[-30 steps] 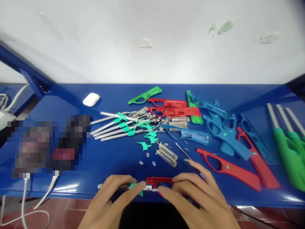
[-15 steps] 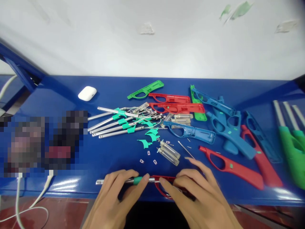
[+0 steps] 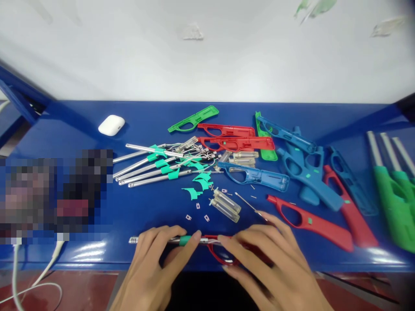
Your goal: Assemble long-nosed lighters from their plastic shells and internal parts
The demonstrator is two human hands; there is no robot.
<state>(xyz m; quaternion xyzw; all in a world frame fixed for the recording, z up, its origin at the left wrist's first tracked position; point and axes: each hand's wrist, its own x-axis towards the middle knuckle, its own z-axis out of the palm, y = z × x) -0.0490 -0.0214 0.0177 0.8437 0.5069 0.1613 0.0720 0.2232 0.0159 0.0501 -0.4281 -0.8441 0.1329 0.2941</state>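
At the desk's (image 3: 152,116) near edge, the left hand (image 3: 155,259) clamped a smooth metal tube (image 3: 175,240) banded with green tape (image 3: 184,240); the right hand (image 3: 269,252), apart from it, gripped a hollow red shell (image 3: 215,257) at the tube's end. The step looked like seating the tube in the shell; the next move seemingly called for careful alignment. Beyond lay clear cylinders (image 3: 228,201), curled green strips (image 3: 192,193), slim rods (image 3: 149,181), then a ribbed green shell (image 3: 204,114).

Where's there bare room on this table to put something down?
Bare tabletop shows between the white case and the leftmost green half-shell, and again between the metal tubes and your left hand. It's crowded through the middle, with clear tanks and red half-shells, and on the right, with blue shells.
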